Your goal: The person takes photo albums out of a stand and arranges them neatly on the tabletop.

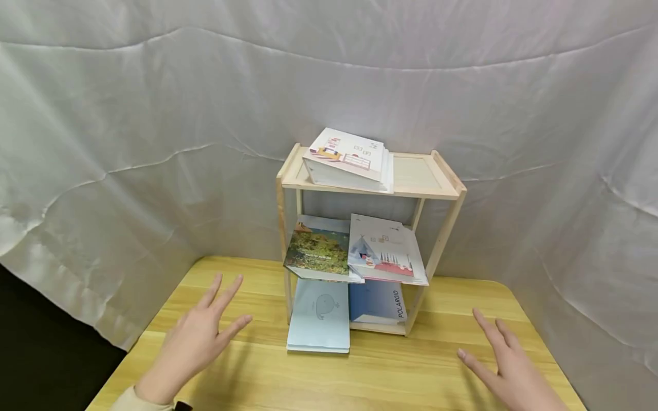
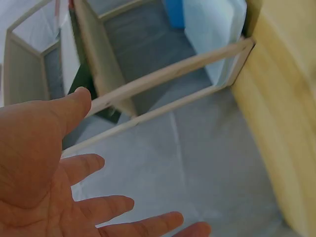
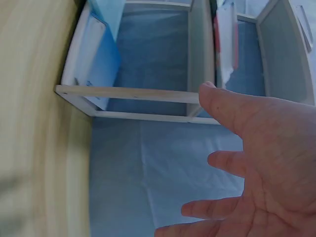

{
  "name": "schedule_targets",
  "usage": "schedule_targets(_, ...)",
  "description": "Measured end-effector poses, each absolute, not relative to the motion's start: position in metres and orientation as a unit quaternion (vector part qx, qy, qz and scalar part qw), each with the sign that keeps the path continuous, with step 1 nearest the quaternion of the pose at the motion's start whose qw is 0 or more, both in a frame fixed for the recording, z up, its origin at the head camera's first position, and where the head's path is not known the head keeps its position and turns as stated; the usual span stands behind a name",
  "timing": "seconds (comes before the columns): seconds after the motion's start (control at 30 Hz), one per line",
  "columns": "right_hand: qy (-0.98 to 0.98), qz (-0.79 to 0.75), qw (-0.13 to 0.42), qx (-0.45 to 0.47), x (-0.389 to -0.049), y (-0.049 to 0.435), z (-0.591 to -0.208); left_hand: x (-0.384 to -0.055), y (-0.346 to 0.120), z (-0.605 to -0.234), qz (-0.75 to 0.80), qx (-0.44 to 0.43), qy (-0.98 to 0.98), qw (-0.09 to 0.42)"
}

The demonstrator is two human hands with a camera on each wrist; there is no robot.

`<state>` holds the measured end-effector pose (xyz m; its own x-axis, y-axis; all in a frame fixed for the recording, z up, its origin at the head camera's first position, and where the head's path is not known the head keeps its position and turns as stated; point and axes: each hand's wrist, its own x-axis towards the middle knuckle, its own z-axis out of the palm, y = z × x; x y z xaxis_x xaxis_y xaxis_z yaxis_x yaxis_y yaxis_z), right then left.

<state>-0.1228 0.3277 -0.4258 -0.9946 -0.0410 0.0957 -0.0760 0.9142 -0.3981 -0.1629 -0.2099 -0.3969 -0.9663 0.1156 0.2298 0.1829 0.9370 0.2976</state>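
Above the table, on the left side of the shelf, my left hand (image 1: 197,334) is held with fingers spread, touching nothing. My right hand (image 1: 509,365) hovers likewise on the right, its fingers apart. Between them stands a small wooden shelf (image 1: 447,228). A white album with a room drawing (image 1: 344,154) lies on its top board. Its middle level bears a photo album with a tree cover (image 1: 319,251) and a white album with a tent drawing (image 1: 382,248). At the bottom are a light blue whale album (image 1: 319,314) and a dark blue POLAROID album (image 1: 377,302).
The wooden table (image 1: 360,377) carries the shelf near its back edge. Grey cloth (image 1: 231,114) hangs behind and along both sides. The whale album sticks out past the shelf's front. A dark area (image 1: 46,342) lies beyond the table on the left.
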Motion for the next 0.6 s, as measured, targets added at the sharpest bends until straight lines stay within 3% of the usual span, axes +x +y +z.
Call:
schedule_targets(0.17, -0.976, 0.209, 0.056, 0.033, -0.128, 0.333, -0.406, -0.172, -0.217, -0.373, -0.169, -0.1, -0.971, 0.133)
schedule_targets(0.6, -0.976, 0.183, 0.112, 0.048, -0.137, 0.353, -0.351, -0.188, -0.227, -0.317, -0.185, -0.106, -0.968, 0.132)
